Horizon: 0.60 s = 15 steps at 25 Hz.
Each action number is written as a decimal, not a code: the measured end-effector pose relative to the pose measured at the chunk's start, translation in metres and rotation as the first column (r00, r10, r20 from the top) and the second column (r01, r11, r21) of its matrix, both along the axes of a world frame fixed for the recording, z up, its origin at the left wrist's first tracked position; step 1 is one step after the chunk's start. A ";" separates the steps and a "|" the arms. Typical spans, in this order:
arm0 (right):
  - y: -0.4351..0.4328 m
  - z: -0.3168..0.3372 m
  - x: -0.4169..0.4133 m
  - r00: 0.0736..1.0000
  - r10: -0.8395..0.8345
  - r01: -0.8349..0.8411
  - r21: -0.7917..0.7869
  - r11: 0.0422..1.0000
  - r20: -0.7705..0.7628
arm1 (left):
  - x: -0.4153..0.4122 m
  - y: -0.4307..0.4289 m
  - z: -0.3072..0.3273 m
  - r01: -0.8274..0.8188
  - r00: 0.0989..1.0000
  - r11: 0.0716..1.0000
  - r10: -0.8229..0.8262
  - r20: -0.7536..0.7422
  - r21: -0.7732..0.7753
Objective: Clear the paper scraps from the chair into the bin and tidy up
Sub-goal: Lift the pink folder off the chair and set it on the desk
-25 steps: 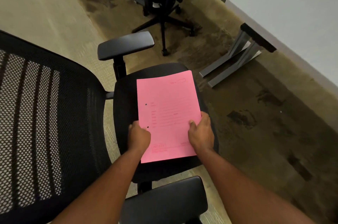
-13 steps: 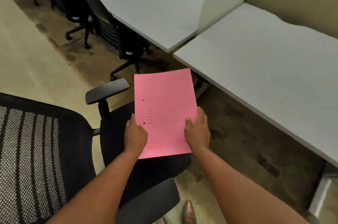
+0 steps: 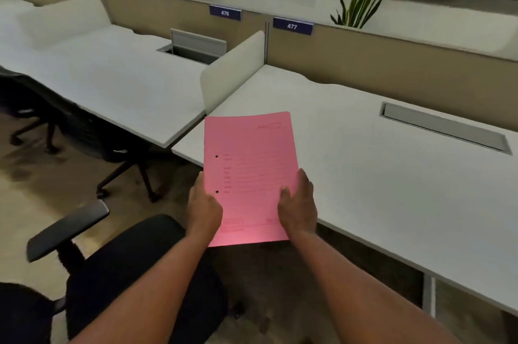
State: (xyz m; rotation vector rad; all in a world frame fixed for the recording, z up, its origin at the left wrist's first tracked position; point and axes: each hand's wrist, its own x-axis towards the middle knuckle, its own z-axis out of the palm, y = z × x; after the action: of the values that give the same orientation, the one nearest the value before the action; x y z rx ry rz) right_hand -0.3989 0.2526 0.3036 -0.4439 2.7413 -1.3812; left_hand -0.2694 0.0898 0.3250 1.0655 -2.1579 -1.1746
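Hands, left (image 3: 204,210) and right (image 3: 298,207), closed on pink sheet (image 3: 249,169), its print seemingly too faint to read.

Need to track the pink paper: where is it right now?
Centre of the head view, the pink paper is held up by both hands, left hand, right hand, above the chair seat at the desk's edge.

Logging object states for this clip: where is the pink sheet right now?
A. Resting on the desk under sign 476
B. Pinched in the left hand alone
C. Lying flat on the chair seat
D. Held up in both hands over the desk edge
D: the pink sheet is gripped by the left hand and the right hand at its lower edges, raised above the chair seat by the desk.
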 end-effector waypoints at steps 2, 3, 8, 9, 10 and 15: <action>0.019 0.006 -0.035 0.999 -0.039 0.039 -0.006 0.999 -0.006 | -0.041 0.014 0.007 0.046 0.999 0.999 -0.046 0.004 -0.009; 0.030 0.011 -0.055 0.998 -0.061 0.061 -0.006 0.998 -0.005 | -0.064 0.022 0.011 0.076 0.997 0.997 -0.076 0.004 -0.013; 0.075 0.033 -0.152 0.987 -0.161 0.161 0.015 0.987 -0.024 | -0.179 0.055 0.031 0.154 0.988 0.985 -0.154 0.015 -0.075; 0.081 0.036 -0.167 0.983 -0.182 0.182 0.014 0.983 -0.025 | -0.197 0.060 0.035 0.160 0.987 0.983 -0.159 0.014 -0.091; 0.087 0.037 -0.184 0.979 -0.200 0.200 0.009 0.980 -0.028 | -0.216 0.065 0.037 0.166 0.986 0.981 -0.166 0.014 -0.097; 0.107 0.031 -0.260 0.959 -0.281 0.281 0.014 0.959 -0.045 | -0.306 0.076 0.029 0.188 0.980 0.977 -0.179 0.090 -0.097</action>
State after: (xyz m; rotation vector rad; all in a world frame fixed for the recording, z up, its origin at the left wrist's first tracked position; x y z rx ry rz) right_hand -0.6588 0.3596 0.3344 -0.0833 2.9415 -1.4108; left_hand -0.5759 0.1654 0.3543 0.8988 -2.3956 -1.0997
